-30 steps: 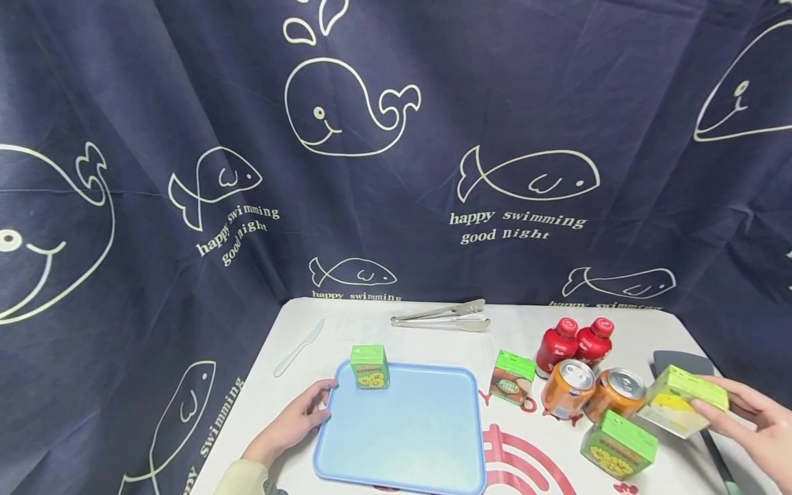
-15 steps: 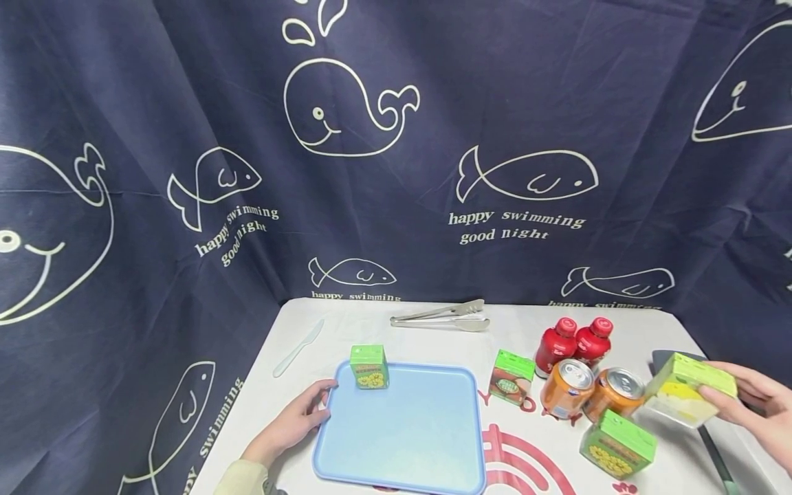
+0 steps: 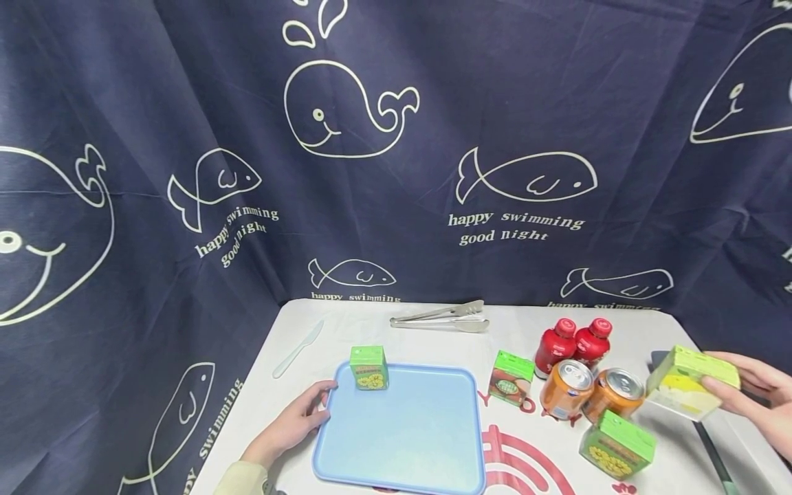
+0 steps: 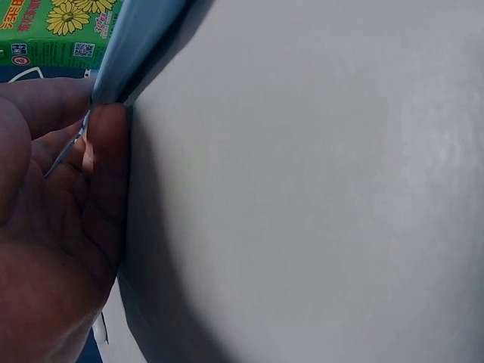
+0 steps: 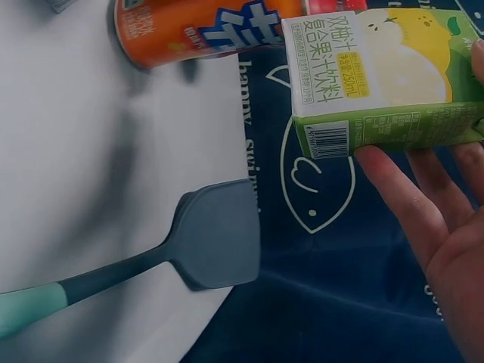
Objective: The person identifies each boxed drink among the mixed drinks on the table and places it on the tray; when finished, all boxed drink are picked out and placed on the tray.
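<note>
My right hand [image 3: 762, 397] holds a green and yellow juice box [image 3: 691, 382] above the table at the right, tilted; its fruit picture and barcode show in the right wrist view. At the left rim of the light blue tray [image 3: 402, 433], my left hand [image 3: 297, 421] grips the edge with curled fingers, seen close in the left wrist view. A green drink box with yellow flowers [image 3: 370, 368] stands at the tray's back left corner. Another flower drink box [image 3: 617, 445] is below the held one, and a green and brown drink box [image 3: 512, 378] stands right of the tray.
Two orange cans [image 3: 566, 390] and two red bottles [image 3: 555, 347] cluster at the right. A grey spatula [image 5: 215, 236] lies beneath the held box. Metal tongs [image 3: 442, 317] and a pale knife [image 3: 300, 349] lie toward the back. A dark blue curtain [image 3: 427, 206] hangs behind the table.
My right hand has moved slightly right and up with the juice box, which turns a little. The left hand and the tray have stayed in place.
</note>
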`<state>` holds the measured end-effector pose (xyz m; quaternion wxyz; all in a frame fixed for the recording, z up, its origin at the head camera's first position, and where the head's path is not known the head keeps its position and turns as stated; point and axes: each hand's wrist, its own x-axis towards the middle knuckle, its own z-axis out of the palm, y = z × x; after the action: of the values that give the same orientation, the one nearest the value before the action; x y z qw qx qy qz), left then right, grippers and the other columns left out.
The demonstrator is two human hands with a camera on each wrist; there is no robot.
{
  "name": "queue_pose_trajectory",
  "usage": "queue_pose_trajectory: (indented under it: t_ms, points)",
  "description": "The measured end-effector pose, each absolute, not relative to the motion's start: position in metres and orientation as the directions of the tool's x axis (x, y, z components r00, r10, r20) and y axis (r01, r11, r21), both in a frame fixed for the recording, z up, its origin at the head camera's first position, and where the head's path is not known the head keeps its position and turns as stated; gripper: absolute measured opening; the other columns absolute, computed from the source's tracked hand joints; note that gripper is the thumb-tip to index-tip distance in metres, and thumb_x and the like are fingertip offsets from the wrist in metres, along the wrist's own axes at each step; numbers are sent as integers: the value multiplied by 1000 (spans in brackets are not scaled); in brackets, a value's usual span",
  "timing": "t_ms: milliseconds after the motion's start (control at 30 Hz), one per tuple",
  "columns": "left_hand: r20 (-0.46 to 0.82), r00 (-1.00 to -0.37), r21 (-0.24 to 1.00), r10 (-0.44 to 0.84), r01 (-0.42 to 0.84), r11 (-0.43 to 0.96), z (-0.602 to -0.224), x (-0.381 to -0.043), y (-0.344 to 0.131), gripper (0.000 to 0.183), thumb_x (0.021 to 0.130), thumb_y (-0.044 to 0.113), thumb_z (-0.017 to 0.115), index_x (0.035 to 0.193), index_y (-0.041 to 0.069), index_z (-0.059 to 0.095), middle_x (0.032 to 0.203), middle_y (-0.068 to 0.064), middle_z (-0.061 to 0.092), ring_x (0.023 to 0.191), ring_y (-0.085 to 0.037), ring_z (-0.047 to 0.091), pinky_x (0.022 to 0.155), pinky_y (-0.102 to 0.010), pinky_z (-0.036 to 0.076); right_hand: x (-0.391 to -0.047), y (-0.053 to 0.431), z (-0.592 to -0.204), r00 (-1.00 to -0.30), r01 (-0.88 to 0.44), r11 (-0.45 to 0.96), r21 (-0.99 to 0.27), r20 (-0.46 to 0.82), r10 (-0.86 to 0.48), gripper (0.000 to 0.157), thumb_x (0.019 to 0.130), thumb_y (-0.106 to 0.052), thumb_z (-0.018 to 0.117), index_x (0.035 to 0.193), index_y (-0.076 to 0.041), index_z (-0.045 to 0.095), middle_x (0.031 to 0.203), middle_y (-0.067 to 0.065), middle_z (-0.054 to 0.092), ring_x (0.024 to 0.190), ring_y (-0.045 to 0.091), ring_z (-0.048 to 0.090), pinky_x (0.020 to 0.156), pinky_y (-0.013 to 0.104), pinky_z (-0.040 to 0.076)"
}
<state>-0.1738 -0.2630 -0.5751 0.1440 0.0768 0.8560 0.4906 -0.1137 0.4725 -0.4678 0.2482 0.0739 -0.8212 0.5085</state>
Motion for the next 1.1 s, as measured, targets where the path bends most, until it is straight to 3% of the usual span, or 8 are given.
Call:
queue_pose_trajectory:
  t_ms: [133, 300, 633, 733, 867, 1100]
  points:
    - [-172, -946, 865, 275, -11, 502, -576, -174, -264, 54, 99, 13, 66, 152, 15, 52, 145, -17, 51, 110, -26, 55, 79, -33, 52, -117, 469, -461, -860, -366, 515, -775, 493, 131, 60, 86, 27, 65, 125, -18, 72, 108, -27, 68, 90, -13, 65, 55, 17, 55]
    - [-170, -944, 869, 282, -8, 494, -575, -174, -264, 55, 100, 13, 66, 152, 14, 51, 138, -16, 53, 98, -22, 55, 76, -31, 53, -117, 464, -454, -863, -351, 529, -773, 486, 137, 55, 85, 26, 67, 126, -10, 72, 107, -27, 69, 89, -12, 66, 55, 16, 55]
    - [-175, -942, 858, 286, -4, 514, -572, -174, -262, 56, 100, 14, 66, 153, 13, 49, 133, -15, 57, 85, -20, 58, 73, -31, 54, -119, 462, -447, -870, -325, 538, -777, 469, 151, 60, 89, 21, 68, 125, -27, 69, 108, -32, 64, 87, -15, 63, 54, 16, 55]
    - [-181, -942, 854, 284, -7, 520, -572, -173, -262, 56, 100, 15, 66, 154, 13, 49, 135, -16, 56, 86, -21, 58, 74, -31, 54, -119, 459, -445, -871, -340, 529, -778, 473, 136, 57, 89, 22, 66, 128, -19, 69, 108, -30, 66, 88, -14, 65, 56, 16, 55]
    - [-185, -941, 855, 283, -12, 518, -573, -174, -262, 56, 100, 15, 66, 154, 13, 49, 138, -15, 55, 87, -21, 58, 75, -31, 53, -119, 451, -441, -876, -373, 486, -790, 473, 97, 52, 88, 25, 65, 133, 1, 65, 112, -23, 72, 95, -9, 68, 61, 16, 56]
    - [-189, -941, 855, 281, -17, 519, -570, -173, -263, 57, 100, 16, 66, 154, 14, 48, 109, -8, 59, 79, -20, 55, 74, -30, 52, -124, 431, -433, -901, -296, 535, -791, 417, 119, 46, 89, 13, 74, 133, 0, 66, 112, -28, 71, 96, -12, 66, 62, 15, 55]
